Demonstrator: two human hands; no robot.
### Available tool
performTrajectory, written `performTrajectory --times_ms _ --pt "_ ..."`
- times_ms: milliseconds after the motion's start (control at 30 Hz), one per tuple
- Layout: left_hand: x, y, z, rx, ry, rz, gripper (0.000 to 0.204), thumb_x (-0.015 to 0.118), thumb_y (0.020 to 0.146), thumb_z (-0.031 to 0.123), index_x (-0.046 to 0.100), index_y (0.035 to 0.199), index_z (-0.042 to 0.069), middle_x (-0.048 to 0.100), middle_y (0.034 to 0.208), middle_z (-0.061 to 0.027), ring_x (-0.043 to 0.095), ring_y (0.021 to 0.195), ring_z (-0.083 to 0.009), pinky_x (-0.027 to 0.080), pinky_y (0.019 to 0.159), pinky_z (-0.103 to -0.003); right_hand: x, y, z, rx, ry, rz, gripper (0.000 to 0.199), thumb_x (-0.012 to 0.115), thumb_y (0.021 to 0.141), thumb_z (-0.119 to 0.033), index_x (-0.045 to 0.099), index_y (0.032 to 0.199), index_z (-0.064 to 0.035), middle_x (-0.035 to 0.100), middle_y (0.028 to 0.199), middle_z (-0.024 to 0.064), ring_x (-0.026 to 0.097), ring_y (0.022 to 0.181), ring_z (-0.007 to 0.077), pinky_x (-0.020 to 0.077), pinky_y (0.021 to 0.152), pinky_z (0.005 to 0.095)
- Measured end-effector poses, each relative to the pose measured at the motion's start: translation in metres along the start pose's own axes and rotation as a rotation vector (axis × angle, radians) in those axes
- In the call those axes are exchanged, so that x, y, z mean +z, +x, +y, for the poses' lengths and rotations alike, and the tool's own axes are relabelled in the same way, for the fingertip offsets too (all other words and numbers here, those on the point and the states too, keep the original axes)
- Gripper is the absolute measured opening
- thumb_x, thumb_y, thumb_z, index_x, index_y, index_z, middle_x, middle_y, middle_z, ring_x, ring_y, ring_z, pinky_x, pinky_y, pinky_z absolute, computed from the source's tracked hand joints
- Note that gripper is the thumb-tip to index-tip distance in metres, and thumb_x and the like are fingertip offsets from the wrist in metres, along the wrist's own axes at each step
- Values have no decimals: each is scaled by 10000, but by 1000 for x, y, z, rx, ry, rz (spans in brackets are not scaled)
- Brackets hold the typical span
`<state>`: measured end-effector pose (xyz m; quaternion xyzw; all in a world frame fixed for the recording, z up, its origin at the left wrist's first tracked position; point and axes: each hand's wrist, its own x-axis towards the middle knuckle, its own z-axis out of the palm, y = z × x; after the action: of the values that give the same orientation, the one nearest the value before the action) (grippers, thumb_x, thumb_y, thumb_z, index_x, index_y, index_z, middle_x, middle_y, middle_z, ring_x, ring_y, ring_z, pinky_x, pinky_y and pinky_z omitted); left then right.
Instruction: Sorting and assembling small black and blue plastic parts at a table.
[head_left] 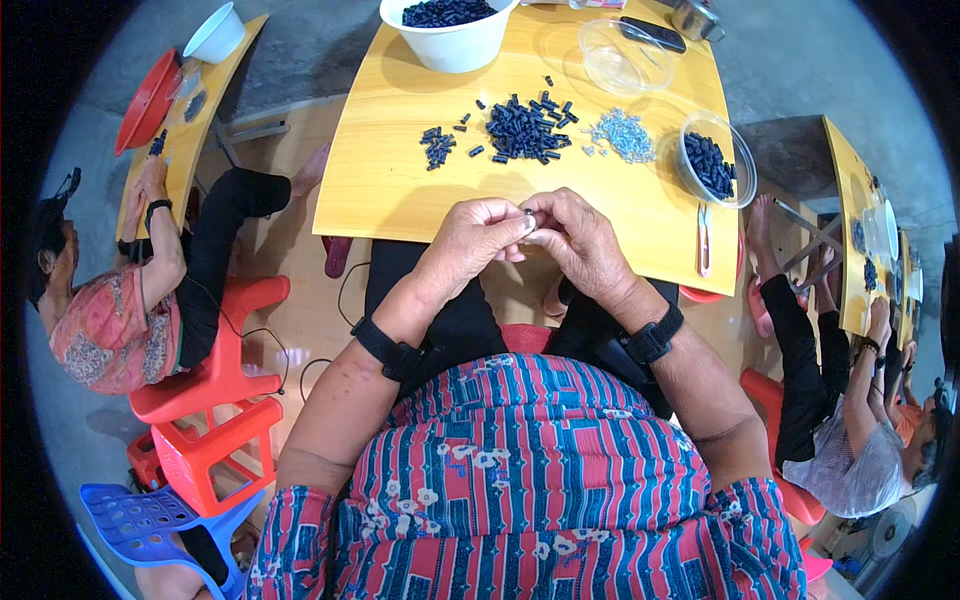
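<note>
My left hand (483,233) and my right hand (573,238) meet over the near edge of the yellow table (390,100). Thumbs and fingers of both are pinched on a small dark piece (528,212), mostly covered by the fingertips. Beyond them lies a heap of short black cylindrical pieces (525,130), with a smaller cluster of black pieces (438,148) to its left. Small clear pieces (624,136) form a pile to the right of the heap. A clear round tub (745,165) at the right edge holds more black pieces.
A white bucket (455,45) of black pieces stands at the back. Toward the back right are an empty clear bowl (600,75), a black phone (652,34) and a metal cup (697,20). Small scissors (704,240) lie at the right edge. Other people sit at tables on both sides.
</note>
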<state>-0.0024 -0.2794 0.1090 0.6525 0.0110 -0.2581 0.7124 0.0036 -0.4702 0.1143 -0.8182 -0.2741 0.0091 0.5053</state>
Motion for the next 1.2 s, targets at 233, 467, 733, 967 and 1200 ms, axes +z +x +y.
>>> performTrajectory --times_ms 233,467,733,967,1200 --pt "13 -5 -3 289 -65 41 315 689 896 146 618 1162 -7 599 896 12 550 777 -31 483 708 -180 -4 -2 6 46 20 9 275 621 864 -47 550 1129 -32 570 941 138 586 838 269 494 769 342" --pt "13 3 2 368 244 77 402 737 834 111 623 1202 -2 545 848 36 496 747 -30 445 694 -174 -3 -3 8 66 49 -8 280 591 868 -24 538 1142 -25 556 954 139 562 864 267 477 807 353" --pt "16 5 3 370 272 101 342 743 822 108 649 1129 -8 566 825 25 517 741 -48 464 687 -195 -1 -2 8 38 0 14 241 566 897 -82 554 1132 -33 567 952 123 576 875 254 481 810 343" --pt "16 5 0 428 335 165 335 761 807 229 664 1041 10 595 784 -47 575 703 -112 503 675 -248 0 0 9 19 16 29 233 570 896 -97 556 1121 -37 575 935 125 587 858 270 487 799 356" --pt "17 7 -3 455 404 199 290 745 827 204 655 1026 13 563 748 -30 536 684 -103 470 646 -245 2 2 11 20 41 24 225 563 860 -2 543 1084 -5 567 925 153 566 859 314 474 800 384"
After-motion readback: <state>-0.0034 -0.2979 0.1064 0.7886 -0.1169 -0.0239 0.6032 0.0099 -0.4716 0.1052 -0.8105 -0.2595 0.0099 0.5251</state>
